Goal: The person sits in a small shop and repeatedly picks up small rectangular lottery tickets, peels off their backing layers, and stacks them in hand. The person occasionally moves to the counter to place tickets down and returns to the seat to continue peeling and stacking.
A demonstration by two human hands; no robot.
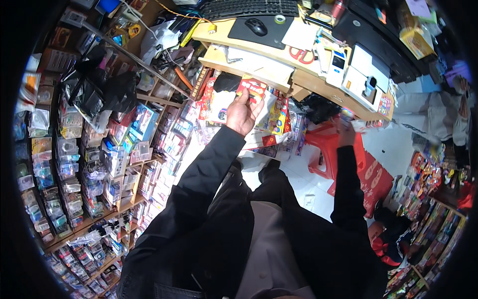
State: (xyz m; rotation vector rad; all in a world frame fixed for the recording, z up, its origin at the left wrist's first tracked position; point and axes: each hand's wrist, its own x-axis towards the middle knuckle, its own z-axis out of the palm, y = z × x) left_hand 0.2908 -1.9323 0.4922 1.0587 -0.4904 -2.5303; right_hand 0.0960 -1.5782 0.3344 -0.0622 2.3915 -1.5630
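Note:
My left hand (241, 116) holds a small red and yellow printed packet (251, 89) between thumb and fingers, just in front of an open desk drawer (244, 73). Below and around it lie colourful printed packages (274, 116) and a black bag (227, 81). My right hand (345, 129) is blurred, over a red plastic stool (325, 145) near the desk's right corner. A small colourful item (347, 114) shows at its fingers; whether it is gripped cannot be told.
On the wooden desk (269, 46) are a mouse (256, 27), red-handled scissors (301, 55) and a keyboard (250, 8). Packed shelves (71, 157) line the left. A red mat (375, 179) lies beside the stool. People (390, 243) are at the lower right and the right edge (444, 112).

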